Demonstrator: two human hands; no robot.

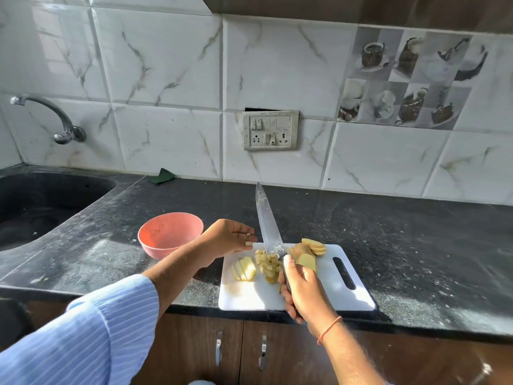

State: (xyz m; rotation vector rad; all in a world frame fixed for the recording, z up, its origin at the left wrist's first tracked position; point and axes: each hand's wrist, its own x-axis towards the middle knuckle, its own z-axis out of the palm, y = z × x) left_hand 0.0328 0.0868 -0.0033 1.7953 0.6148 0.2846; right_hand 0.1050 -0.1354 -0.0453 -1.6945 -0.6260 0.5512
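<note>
A white cutting board (pixel 313 298) lies at the front edge of the black counter. On it are a pile of diced potato (pixel 268 263), a sliced potato half (pixel 244 269) at the left, and potato slices (pixel 312 250) at the right. My right hand (pixel 301 290) grips the handle of a large knife (pixel 268 223), whose blade points up and away over the diced pile. My left hand (pixel 227 237) hovers just left of the blade with fingers loosely bent; small potato bits stick to its fingertips.
A pink bowl (pixel 170 234) stands on the counter (pixel 402 234) just left of the board. A dark sink (pixel 41 201) with a wall tap (pixel 55 118) is at the far left. A green cloth (pixel 162 176) lies by the tiled wall, below a socket panel (pixel 269 130).
</note>
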